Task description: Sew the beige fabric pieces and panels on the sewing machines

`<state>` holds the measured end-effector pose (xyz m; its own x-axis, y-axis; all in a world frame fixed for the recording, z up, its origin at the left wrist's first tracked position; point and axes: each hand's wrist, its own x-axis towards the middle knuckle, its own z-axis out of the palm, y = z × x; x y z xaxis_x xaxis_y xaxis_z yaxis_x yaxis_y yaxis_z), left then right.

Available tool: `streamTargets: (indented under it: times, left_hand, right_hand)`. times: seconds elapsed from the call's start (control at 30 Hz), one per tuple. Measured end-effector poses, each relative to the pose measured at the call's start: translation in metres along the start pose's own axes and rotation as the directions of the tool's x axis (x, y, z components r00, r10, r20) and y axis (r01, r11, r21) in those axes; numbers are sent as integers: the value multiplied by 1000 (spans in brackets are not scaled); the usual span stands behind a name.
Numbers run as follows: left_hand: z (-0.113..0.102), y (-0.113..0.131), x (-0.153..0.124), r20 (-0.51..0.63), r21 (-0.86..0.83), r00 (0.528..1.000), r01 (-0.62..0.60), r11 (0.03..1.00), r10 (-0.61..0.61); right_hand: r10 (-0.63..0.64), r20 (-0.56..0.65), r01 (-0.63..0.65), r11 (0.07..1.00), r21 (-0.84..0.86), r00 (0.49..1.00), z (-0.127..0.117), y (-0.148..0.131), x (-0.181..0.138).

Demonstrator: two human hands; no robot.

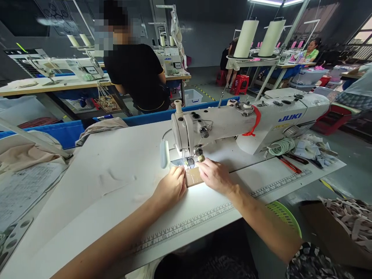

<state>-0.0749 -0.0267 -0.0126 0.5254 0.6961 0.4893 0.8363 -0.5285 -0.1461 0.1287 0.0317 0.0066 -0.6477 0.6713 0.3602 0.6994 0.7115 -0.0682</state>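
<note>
In the head view, my left hand (173, 181) rests on the sewing table just left of the needle area, its fingers pressed together near the presser foot (186, 163). My right hand (214, 175) lies to the right of it, fingers bent and fingertips drawn together beside the needle plate. Between the hands is a flat tan piece (193, 178), which both hands border; whether it is cloth or part of the machine bed I cannot tell. A lamp lights this spot under the head of the white JUKI sewing machine (226, 120). What the fingertips pinch is too small to make out.
A printed ruler (197, 223) runs along the table's front edge. Red-handled snips (290, 164), a pale green coil (280, 147) and scraps (314, 147) lie right. Beige cloth (101, 126) is at the back left. A green basket (286, 217) stands below. A co-worker (135, 73) sits ahead.
</note>
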Motion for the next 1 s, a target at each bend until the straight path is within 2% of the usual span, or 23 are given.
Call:
streamTargets:
  times: [0.2, 0.43, 0.57, 0.77, 0.87, 1.0]
  left_hand:
    - [3, -2, 5, -4, -4, 1000, 12, 1000, -12]
    - [4, -2, 4, 52, -8, 998, 35, 999, -34]
    - [4, -3, 3, 52, -12, 999, 9, 1000, -9]
    - [6, -7, 1, 8, 25, 999, -45, 999, 45]
    - [6, -8, 1, -10, 26, 998, -59, 998, 59]
    - [5, -9, 2, -25, 33, 998, -56, 998, 57]
  right_hand:
    - [7, -5, -6, 1000, 31, 1000, -1, 0, -2]
    - [16, 38, -20, 995, 100, 999, -3, -5, -4]
    - [78, 67, -89, 981, 175, 995, -2, -3, 0]
    - [225, 90, -242, 930, 278, 970, 4, 7, 26]
    - [244, 93, -261, 915, 307, 965, 7, 10, 32]
    - [264, 78, -275, 910, 311, 961, 6, 9, 25]
